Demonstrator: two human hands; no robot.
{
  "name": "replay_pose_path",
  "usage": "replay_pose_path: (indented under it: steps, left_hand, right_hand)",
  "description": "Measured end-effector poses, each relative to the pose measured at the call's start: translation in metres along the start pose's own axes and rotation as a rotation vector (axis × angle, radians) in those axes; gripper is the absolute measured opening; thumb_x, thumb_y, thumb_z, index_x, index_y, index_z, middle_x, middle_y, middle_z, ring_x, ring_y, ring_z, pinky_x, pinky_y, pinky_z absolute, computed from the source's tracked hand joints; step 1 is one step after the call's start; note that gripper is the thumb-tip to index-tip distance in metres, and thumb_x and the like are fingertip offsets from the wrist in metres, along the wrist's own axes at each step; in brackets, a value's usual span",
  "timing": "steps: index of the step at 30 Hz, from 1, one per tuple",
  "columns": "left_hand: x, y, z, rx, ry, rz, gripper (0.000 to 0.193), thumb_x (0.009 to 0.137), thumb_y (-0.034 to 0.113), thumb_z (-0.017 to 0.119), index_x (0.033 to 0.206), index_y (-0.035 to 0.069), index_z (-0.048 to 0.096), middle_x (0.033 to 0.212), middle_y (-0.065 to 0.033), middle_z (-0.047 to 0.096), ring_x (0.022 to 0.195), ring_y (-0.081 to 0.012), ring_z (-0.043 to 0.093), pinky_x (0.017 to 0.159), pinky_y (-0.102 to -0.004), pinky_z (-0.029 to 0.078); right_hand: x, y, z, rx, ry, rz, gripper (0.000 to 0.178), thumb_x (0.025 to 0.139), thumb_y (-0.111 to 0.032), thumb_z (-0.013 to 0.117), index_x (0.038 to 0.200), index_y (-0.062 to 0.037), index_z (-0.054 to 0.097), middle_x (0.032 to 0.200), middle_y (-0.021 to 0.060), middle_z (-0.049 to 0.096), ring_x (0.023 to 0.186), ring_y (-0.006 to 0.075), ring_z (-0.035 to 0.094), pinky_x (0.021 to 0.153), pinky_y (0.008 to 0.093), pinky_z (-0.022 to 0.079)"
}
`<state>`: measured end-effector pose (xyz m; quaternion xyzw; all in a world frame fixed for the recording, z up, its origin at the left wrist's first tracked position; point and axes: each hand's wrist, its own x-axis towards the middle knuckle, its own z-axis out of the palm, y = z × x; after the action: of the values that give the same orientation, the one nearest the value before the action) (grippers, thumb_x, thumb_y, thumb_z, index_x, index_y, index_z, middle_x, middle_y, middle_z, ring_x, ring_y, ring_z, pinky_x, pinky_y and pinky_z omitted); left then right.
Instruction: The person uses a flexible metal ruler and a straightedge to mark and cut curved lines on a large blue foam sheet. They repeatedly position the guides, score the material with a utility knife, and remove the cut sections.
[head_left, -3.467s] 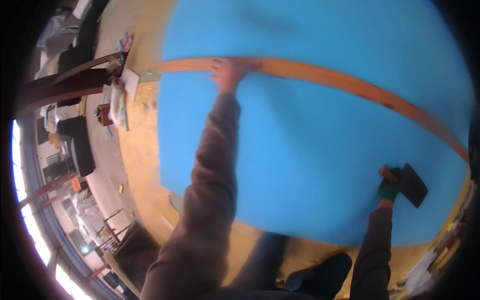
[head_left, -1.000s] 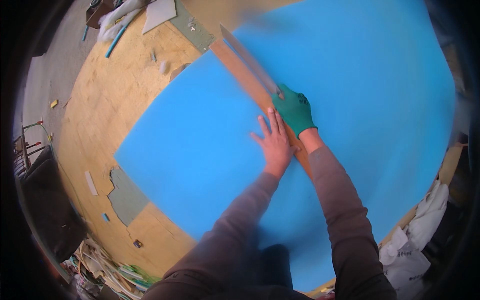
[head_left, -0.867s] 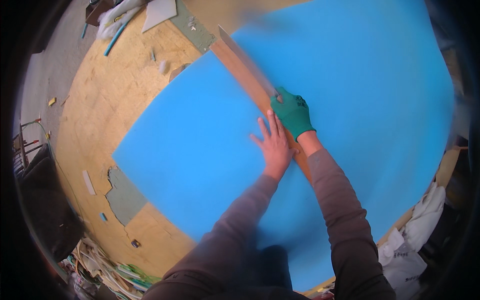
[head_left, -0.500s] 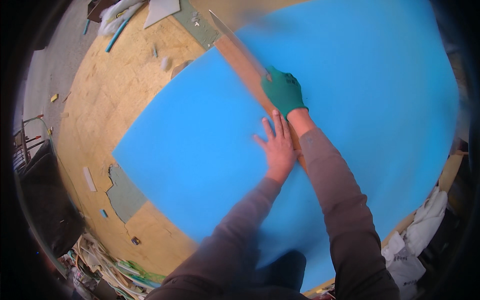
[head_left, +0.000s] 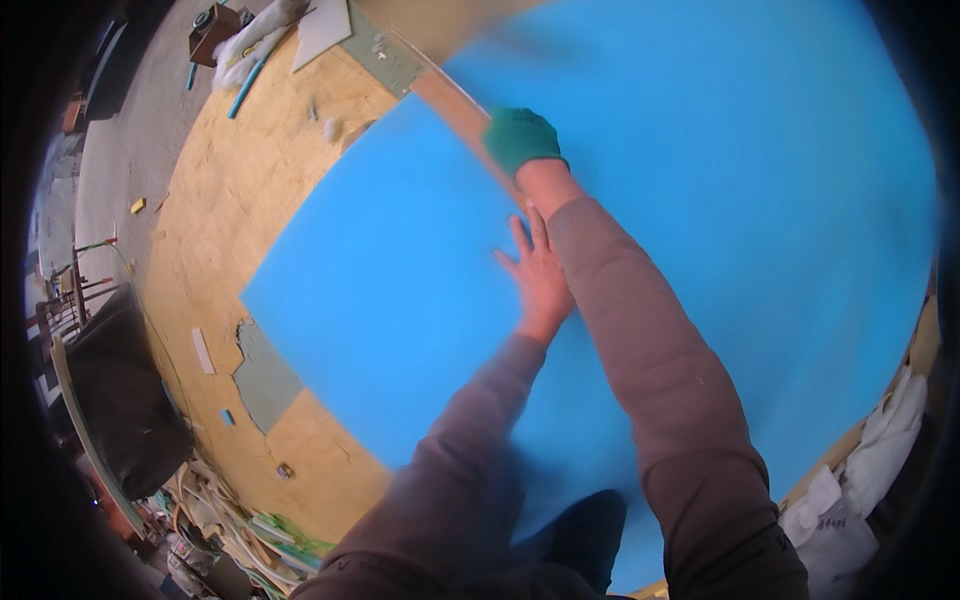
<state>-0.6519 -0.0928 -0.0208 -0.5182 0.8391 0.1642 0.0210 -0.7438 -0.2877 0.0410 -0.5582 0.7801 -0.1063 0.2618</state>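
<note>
A large blue sheet (head_left: 390, 260), perhaps foam, spreads over a wooden work surface (head_left: 200, 230). A narrow brown wooden strip (head_left: 466, 122) lies across it at a slant. My bare left hand (head_left: 545, 282) rests flat with its fingers spread, on the strip's near part and the sheet beside it; my right forearm hides some of it. In a green glove, my right hand (head_left: 523, 138) is closed around a knife whose handle is hidden. The knife's long thin blade (head_left: 440, 68) points to the far left along the strip's right edge, reaching past the sheet's edge.
At the far left lie a pale flat offcut (head_left: 322, 35), white stuffing (head_left: 246, 40) and a blue rod (head_left: 250, 75). Small scraps dot the wood. Tangled pale strips (head_left: 225, 520) lie at the lower left, white bags (head_left: 830, 530) at the lower right.
My right hand has moved away from me and to the left along the strip with the knife. My left hand stays spread on the strip; the whole view has shifted slightly.
</note>
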Motion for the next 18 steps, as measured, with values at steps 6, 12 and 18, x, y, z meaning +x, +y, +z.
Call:
replay_pose_path:
  steps: [6, 12, 18]
  left_hand:
    - [0.004, 0.005, -0.011, 0.011, -0.028, -0.051, 0.107, 0.078, 0.054, 0.083, 0.167, 0.014, 0.038, 0.18, -0.0156, 0.017, 0.163, -0.0481, 0.018, 0.108, -0.0854, 0.027]
    - [0.006, 0.007, -0.015, 0.009, -0.016, -0.085, 0.116, 0.086, 0.057, 0.08, 0.173, 0.013, 0.019, 0.183, -0.0092, 0.01, 0.163, -0.044, 0.022, 0.11, -0.0804, 0.032]
    - [0.001, 0.009, -0.025, -0.021, -0.054, -0.068, 0.15, 0.062, 0.07, 0.095, 0.173, 0.008, 0.015, 0.182, -0.01, 0.012, 0.164, -0.0422, 0.02, 0.112, -0.0791, 0.032]
  right_hand:
    - [-0.077, 0.051, 0.0, 0.021, -0.042, 0.006, 0.027, 0.101, -0.025, 0.058, 0.117, -0.0082, 0.07, 0.113, 0.0211, 0.076, 0.106, 0.0404, 0.073, 0.09, 0.0516, 0.059]
    - [-0.181, 0.107, 0.008, 0.054, 0.109, -0.046, 0.021, 0.101, -0.023, 0.063, 0.113, -0.0063, 0.069, 0.105, 0.0233, 0.075, 0.098, 0.0438, 0.072, 0.085, 0.0551, 0.058]
    - [-0.281, 0.156, -0.007, 0.116, -0.019, 0.075, 0.022, 0.101, -0.021, 0.061, 0.117, -0.007, 0.067, 0.098, 0.0216, 0.074, 0.094, 0.0424, 0.071, 0.083, 0.0557, 0.056]
